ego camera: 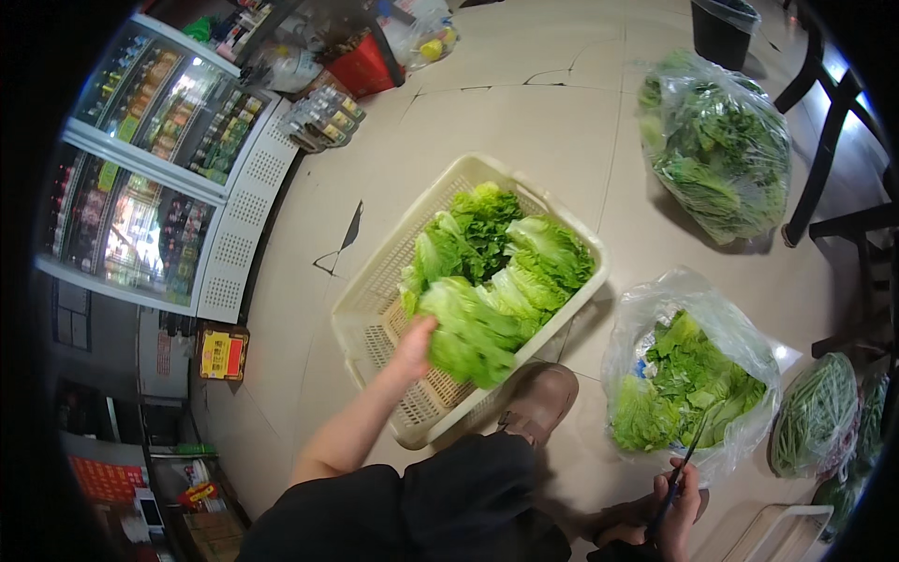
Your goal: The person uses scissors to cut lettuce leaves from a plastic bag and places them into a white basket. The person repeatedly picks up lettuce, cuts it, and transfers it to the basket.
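My left hand [416, 349] grips a head of leafy lettuce [467, 327] over the near part of a cream plastic basket [365, 309]. More lettuce heads [541, 274] lie along the far and right sides of that basket, leaves overlapping. In my right hand [680, 502] is a knife [694, 441] with a dark handle, its thin blade pointing up and away from me. The blade is over the near edge of an opened clear plastic bag [632, 316], which holds loose green lettuce leaves [695, 393].
A large clear bag of leafy greens [723, 147] stands beyond, near dark chair legs [818, 154]. Bagged long green beans [815, 414] lie at right. My brown shoe [544, 393] is beside the basket. Leftward are a glass-door drinks fridge [154, 161] and shrink-wrapped bottles [326, 119].
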`<action>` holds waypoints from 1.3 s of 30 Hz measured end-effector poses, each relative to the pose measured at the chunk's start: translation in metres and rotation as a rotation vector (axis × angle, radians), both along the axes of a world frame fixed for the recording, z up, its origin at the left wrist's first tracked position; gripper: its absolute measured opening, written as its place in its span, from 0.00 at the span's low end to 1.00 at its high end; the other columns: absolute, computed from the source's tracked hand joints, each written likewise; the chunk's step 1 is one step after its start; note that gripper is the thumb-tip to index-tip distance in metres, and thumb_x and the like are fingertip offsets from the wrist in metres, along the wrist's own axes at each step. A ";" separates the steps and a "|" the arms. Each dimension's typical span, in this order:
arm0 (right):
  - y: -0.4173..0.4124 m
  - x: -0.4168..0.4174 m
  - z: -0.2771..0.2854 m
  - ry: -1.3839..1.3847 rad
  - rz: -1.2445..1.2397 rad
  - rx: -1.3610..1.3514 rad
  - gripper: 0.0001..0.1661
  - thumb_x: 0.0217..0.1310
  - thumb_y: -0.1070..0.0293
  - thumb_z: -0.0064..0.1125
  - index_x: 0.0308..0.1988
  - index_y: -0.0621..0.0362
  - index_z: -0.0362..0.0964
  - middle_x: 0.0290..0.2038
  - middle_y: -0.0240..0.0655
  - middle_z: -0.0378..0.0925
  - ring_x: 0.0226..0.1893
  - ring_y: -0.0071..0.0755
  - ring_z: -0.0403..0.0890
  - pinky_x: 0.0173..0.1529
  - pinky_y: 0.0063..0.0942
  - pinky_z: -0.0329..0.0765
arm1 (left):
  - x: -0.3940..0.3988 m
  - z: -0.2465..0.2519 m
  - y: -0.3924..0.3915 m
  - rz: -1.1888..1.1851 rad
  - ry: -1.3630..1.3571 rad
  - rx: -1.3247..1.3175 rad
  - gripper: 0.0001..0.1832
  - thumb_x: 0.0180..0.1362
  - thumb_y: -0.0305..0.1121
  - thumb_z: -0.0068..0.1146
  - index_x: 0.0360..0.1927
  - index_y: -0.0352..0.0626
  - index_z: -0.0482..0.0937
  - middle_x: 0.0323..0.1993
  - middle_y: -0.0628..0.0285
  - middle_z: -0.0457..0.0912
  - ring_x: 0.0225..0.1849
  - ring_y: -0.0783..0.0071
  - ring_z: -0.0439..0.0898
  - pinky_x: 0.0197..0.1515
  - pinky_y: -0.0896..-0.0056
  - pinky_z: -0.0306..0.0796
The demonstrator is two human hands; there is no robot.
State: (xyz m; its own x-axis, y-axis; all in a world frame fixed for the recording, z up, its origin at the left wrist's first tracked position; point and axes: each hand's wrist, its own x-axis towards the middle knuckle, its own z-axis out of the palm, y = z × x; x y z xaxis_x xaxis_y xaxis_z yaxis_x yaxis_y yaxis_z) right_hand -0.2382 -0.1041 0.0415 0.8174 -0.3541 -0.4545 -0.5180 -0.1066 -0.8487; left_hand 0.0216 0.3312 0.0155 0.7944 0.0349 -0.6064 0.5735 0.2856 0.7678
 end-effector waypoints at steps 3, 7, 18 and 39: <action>-0.002 0.002 0.002 0.025 0.038 0.009 0.22 0.63 0.76 0.61 0.55 0.62 0.66 0.32 0.26 0.70 0.31 0.18 0.69 0.38 0.18 0.67 | 0.001 -0.007 0.111 0.018 0.061 0.210 0.21 0.67 0.32 0.45 0.63 0.41 0.70 0.56 0.53 0.79 0.56 0.56 0.79 0.59 0.49 0.75; -0.005 0.001 -0.007 0.028 0.016 0.027 0.21 0.63 0.75 0.63 0.54 0.61 0.67 0.30 0.25 0.70 0.30 0.17 0.69 0.37 0.18 0.67 | -0.005 -0.024 0.200 0.009 0.193 0.397 0.21 0.66 0.31 0.46 0.61 0.39 0.71 0.54 0.52 0.80 0.52 0.54 0.81 0.53 0.45 0.78; 0.008 0.015 0.015 0.105 0.095 -0.011 0.24 0.60 0.77 0.65 0.54 0.63 0.68 0.29 0.30 0.74 0.29 0.21 0.74 0.37 0.20 0.73 | 0.054 -0.164 0.236 0.260 0.308 0.893 0.26 0.60 0.32 0.59 0.61 0.38 0.68 0.55 0.47 0.78 0.54 0.50 0.78 0.50 0.45 0.76; -0.006 0.005 -0.001 0.283 -0.215 0.623 0.22 0.68 0.54 0.62 0.49 0.61 0.70 0.30 0.31 0.78 0.30 0.19 0.76 0.36 0.19 0.73 | 0.049 -0.105 -0.359 -1.107 -0.187 0.563 0.38 0.60 0.41 0.61 0.69 0.33 0.62 0.66 0.46 0.69 0.65 0.60 0.72 0.64 0.65 0.67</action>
